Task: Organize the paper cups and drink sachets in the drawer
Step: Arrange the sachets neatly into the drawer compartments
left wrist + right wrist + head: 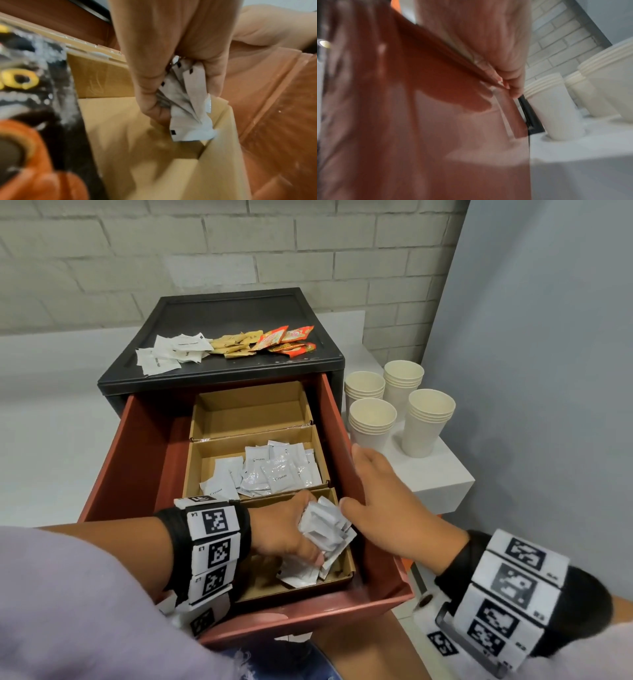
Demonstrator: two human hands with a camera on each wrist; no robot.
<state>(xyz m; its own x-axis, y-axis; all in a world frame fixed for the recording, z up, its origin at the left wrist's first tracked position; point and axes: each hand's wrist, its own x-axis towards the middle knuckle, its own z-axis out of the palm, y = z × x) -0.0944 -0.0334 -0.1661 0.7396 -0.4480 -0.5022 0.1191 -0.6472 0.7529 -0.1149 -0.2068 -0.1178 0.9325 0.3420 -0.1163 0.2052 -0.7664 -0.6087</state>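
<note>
The red drawer (308, 621) stands pulled out, with three cardboard compartments in a row. My left hand (308, 529) reaches into the near compartment (260, 587) and grips a bunch of white sachets (327, 525); the left wrist view shows the bunch (188, 108) pinched between thumb and fingers just above the cardboard floor (137, 148). A few loose white sachets (298, 575) lie under the hand. My right hand (352, 477) rests on the drawer's right wall (419, 108), holding nothing. Stacks of paper cups (400, 405) stand to the right of the drawer.
The middle compartment holds white cream sachets (274, 470); the far compartment (250, 416) holds nothing. On the black cabinet top (233, 309) lie white (171, 350), tan (233, 342) and red-orange sachets (287, 338). A grey wall rises on the right.
</note>
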